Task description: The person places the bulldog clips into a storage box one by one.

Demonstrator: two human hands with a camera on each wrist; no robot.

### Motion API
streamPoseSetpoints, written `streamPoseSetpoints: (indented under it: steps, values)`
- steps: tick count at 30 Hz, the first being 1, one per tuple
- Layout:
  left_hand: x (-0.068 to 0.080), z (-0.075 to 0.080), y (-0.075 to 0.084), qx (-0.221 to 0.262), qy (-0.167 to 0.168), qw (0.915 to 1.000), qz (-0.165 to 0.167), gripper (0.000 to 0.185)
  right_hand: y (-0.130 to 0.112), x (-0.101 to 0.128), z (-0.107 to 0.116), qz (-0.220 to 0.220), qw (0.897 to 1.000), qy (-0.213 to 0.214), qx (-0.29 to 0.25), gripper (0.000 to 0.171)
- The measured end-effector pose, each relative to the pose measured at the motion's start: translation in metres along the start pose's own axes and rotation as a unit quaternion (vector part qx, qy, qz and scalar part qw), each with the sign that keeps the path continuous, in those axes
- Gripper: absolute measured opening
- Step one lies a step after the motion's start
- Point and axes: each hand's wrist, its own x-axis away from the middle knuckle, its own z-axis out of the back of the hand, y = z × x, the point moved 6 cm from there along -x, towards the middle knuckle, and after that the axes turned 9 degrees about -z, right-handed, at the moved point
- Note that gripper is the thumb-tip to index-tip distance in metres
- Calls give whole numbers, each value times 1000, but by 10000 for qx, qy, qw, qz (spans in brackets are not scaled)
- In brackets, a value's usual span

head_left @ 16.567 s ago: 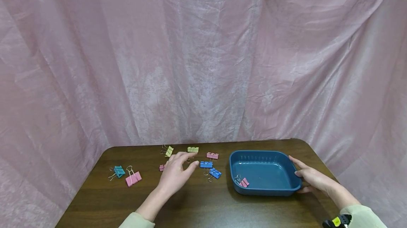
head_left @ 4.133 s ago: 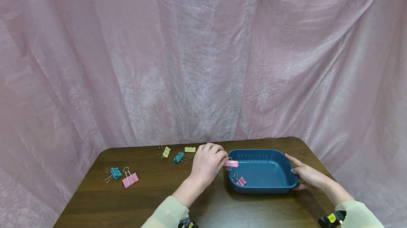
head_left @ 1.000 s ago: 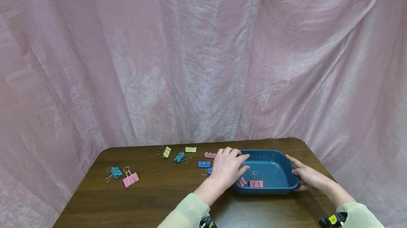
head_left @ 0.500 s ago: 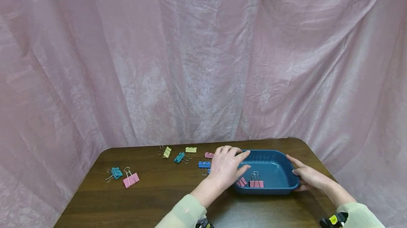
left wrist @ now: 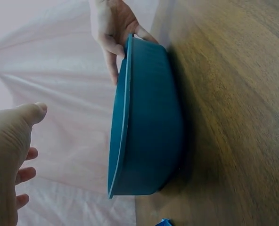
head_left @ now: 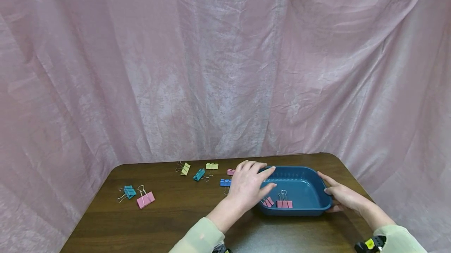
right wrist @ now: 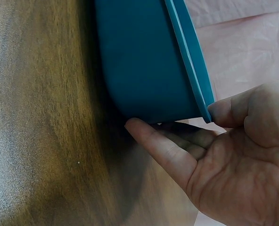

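Pink curtain behind a brown table (head_left: 169,221). Left hand (head_left: 248,184) is hovering with relaxed fingers, holding nothing, at the tray's (head_left: 318,184) left rim; pink clip (head_left: 230,172) is lying just behind it, long axis left-right. Right hand (head_left: 343,197) is gripping the tray's right rim near the table's right edge.

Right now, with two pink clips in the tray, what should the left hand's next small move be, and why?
Probably a short reach left to the pink clip on the table just beyond its knuckles. The left hand hovers empty and open over the tray's left rim, both clips in the tray are pink, and the right hand steadies the far rim.
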Motion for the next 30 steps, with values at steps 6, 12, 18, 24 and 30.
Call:
streamPoseSetpoints:
  steps: [6,12,18,24,30]
  values:
    - [5,4,-3,45,-8,10000,3,50,1,0,0,-20,10000,5,-2,69]
    - [12,9,-11,11,91,9999,42,49,2,0,0,-16,10000,-29,-47,69]
    - [19,14,-23,49,283,9994,178,48,2,0,1,28,10000,-53,-50,71]
    - [24,17,-34,147,267,9991,294,46,1,1,0,41,10000,-21,-59,71]
    - [37,22,-49,241,394,9981,412,44,-1,1,0,60,9999,-38,-78,71]
